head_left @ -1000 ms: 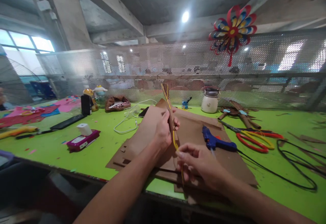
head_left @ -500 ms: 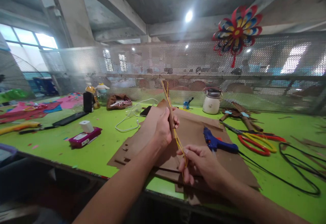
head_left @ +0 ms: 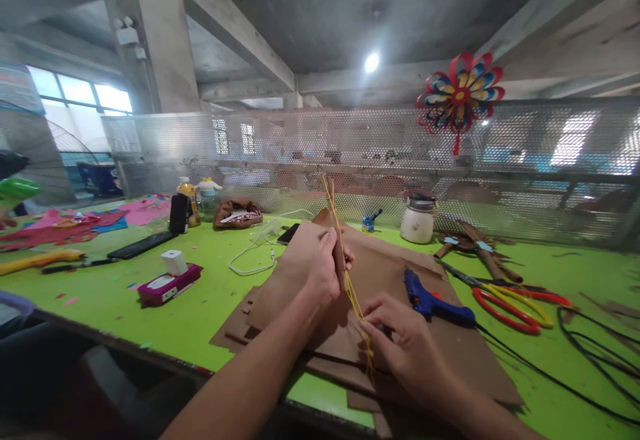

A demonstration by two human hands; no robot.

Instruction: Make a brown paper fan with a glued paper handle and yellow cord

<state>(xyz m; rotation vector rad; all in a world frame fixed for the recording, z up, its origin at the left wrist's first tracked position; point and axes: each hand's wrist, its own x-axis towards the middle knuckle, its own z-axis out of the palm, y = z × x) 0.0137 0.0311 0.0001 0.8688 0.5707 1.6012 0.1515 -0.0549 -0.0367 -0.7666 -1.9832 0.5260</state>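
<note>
My left hand (head_left: 327,265) is closed round a narrow brown cardboard strip (head_left: 339,253), held upright over the table. Thin yellow string (head_left: 353,295) runs along the strip, with loops standing above its top and strands hanging from its lower end. Below and to the right, my right hand (head_left: 395,333) pinches the hanging strands between thumb and fingers. Under both hands lie stacked sheets of brown cardboard (head_left: 285,273). A blue hot glue gun (head_left: 435,300) rests on the cardboard just right of my right hand.
Red- and yellow-handled scissors (head_left: 515,303) and a black cord (head_left: 585,347) lie on the right. A white jar (head_left: 419,219) stands behind, before a perforated metal screen (head_left: 280,160). On the left are a purple power strip (head_left: 170,285), a phone (head_left: 141,245) and coloured scraps (head_left: 65,227).
My right hand has shifted slightly right and turned, its fingers now pinching the yellow strands higher up. My left hand keeps its hold on the strip. The camera view has tilted up a little.
</note>
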